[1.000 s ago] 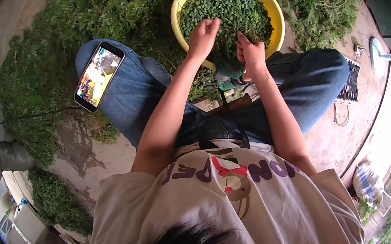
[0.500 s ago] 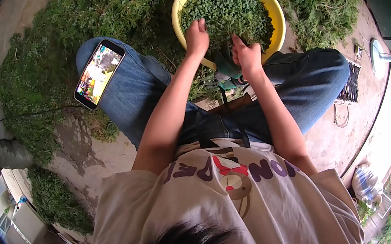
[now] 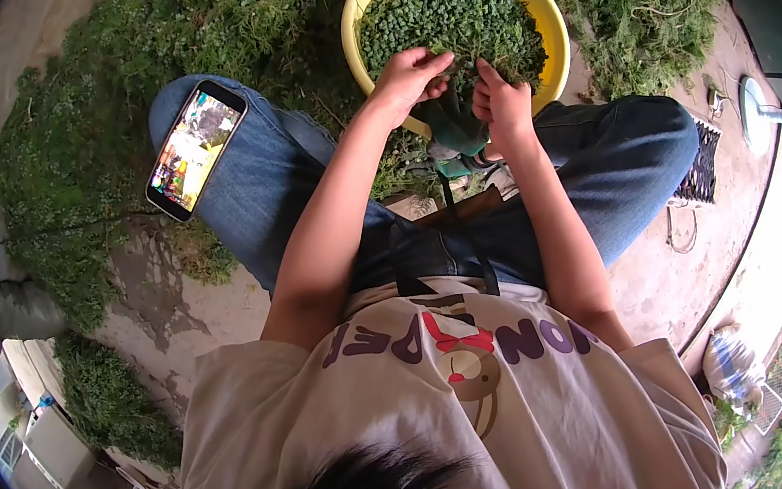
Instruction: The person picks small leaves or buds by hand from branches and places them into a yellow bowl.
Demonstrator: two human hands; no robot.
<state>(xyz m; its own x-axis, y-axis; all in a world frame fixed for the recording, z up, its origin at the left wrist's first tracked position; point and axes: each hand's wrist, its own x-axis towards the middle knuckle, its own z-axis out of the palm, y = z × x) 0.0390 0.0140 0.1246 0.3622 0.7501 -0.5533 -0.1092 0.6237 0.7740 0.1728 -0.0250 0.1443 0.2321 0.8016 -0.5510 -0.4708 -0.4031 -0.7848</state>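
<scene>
Green leafy sprig bunch (image 3: 453,119): I hold it low over the yellow round plastic basin (image 3: 551,18).
Left hand (image 3: 407,78): fingers pinched on its tips; I pluck short.
Right hand (image 3: 502,104): clenched round its stems, steady.

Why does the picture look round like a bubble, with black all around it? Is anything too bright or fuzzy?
Head view: a fisheye lens bends the scene into a circle, so the corners are black and the edges curve. The daylight is soft and even, with no hard shadows. The phone screen glows bright. The yellow bowl, left hand and right hand look sharp, while things near the rim look squashed.
</scene>
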